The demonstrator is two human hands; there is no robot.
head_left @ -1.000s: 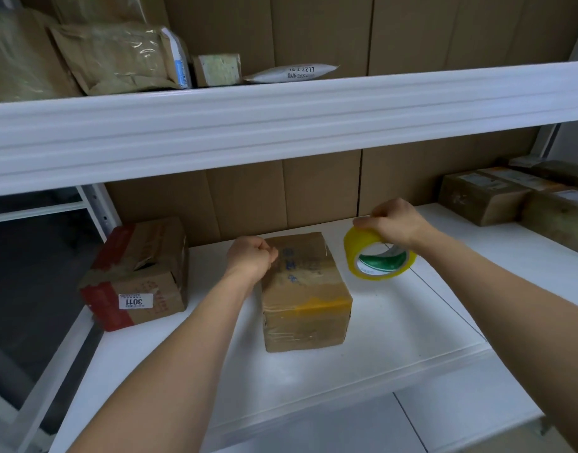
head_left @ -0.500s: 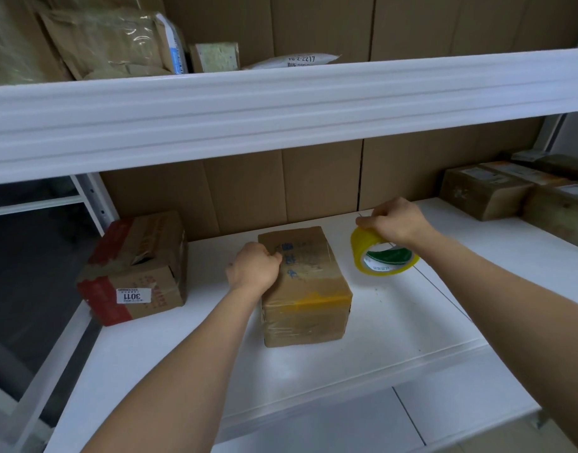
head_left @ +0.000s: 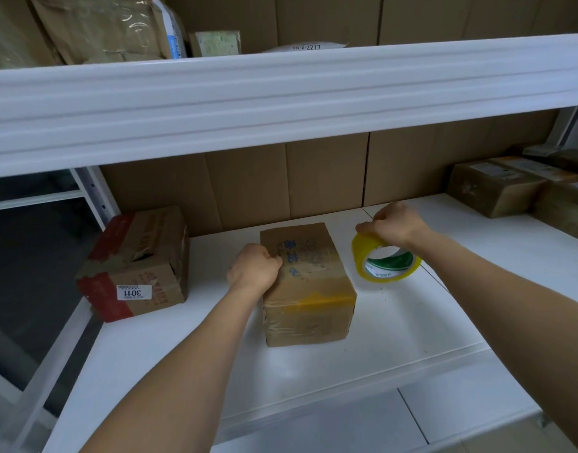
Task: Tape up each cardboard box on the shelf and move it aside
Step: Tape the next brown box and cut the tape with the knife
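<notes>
A small brown cardboard box (head_left: pixel 309 289) wrapped in clear tape, with a yellow tape strip across its near top edge, stands in the middle of the white shelf (head_left: pixel 313 371). My left hand (head_left: pixel 253 268) rests as a fist against the box's upper left edge; what its fingers hold is hidden. My right hand (head_left: pixel 394 225) grips the top of a yellow tape roll (head_left: pixel 385 261), which stands tilted on the shelf just right of the box. A second cardboard box (head_left: pixel 137 263) with red tape and a "3011" label sits at the shelf's left end.
Several brown parcels (head_left: pixel 510 188) line the shelf's right end. The upper shelf's white front beam (head_left: pixel 281 96) hangs low overhead, with padded envelopes (head_left: pixel 98 27) above it. Cardboard sheets back the shelf. A white upright post (head_left: pixel 98 197) stands at left.
My left fist dropped from the box's top far corner to its upper left edge. The tape roll came down from the air onto the shelf, still in my right hand.
</notes>
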